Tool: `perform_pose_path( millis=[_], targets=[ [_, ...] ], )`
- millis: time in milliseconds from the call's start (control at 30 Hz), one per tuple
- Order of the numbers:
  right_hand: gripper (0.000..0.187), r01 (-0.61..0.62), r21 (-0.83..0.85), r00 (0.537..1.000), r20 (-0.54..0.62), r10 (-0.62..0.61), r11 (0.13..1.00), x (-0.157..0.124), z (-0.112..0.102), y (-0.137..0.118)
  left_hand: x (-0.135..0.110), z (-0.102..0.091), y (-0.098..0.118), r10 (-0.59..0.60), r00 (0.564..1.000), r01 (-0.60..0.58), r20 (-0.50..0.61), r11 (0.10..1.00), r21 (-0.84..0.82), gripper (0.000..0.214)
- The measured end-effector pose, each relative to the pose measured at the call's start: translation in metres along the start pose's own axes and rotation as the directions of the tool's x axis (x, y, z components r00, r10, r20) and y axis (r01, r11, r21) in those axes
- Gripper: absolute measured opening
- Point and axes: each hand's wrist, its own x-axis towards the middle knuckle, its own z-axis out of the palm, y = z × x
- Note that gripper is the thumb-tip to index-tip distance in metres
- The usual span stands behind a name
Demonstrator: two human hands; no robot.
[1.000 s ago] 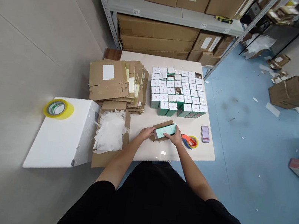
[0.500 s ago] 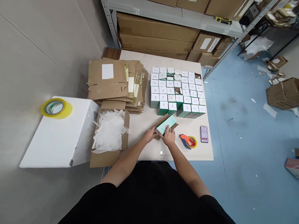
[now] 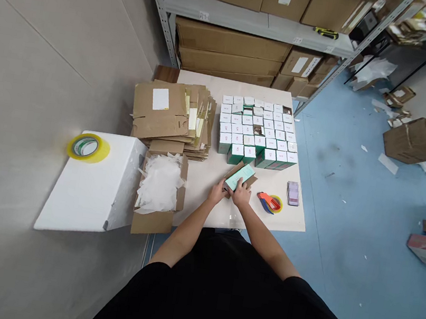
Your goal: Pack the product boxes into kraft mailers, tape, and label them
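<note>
At the middle of the frame, near the front edge of the worktop point(image 3: 210, 178), the person has a green box point(image 3: 240, 176) lying in an open brown carton point(image 3: 252, 179). The left hand point(image 3: 217, 192) curls round the carton's near left corner. The right hand point(image 3: 242, 195) is closed over the near end of the box, pressing it down. The two hands sit almost touching.

As far as it shows, the box is lying in the carton but not shut in: the flaps stand open around it and no tape is on it. The tape dispenser point(image 3: 269, 202) lies untouched just right of the right hand. Above, the block of small boxes point(image 3: 259, 133) stands packed close, with a gap or two in its rows. The stack of flat cartons point(image 3: 171, 115) at upper left looks thick, and the bin of clear filler point(image 3: 159, 183) at the left is heaped (none of it in the carton that I can see).

A second ago the box lay crosswise with a hand at each end. Now it points up and to the right, and both hands have come together at its near end. The rest of the worktop looks as it did.
</note>
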Motion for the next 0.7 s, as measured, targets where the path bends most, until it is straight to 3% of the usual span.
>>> perform_pose_path(
  millis=[167,300,467,700],
  targets=[
    [0.096,-0.033,-0.101,0.999,0.030,0.036,0.994,-0.010,-0.001,-0.007,-0.015,0.004,-0.014,-0.023,0.980,0.023,-0.197,1.000,-0.001,0.051],
    [0.096,-0.032,-0.116,0.999,0.028,0.035,0.993,-0.012,0.000,-0.009,-0.019,0.004,-0.013,0.014,0.972,-0.008,-0.236,1.000,0.024,0.056],
    [0.102,-0.022,-0.104,0.998,0.052,0.027,0.994,-0.008,-0.006,-0.006,-0.009,0.002,-0.001,0.106,0.976,-0.092,-0.189,0.993,0.080,0.053],
    [0.102,0.079,-0.141,0.995,0.076,-0.068,0.987,-0.001,-0.014,0.002,0.007,-0.007,-0.003,0.114,0.989,-0.090,-0.092,0.969,0.229,0.034]
  ],
)
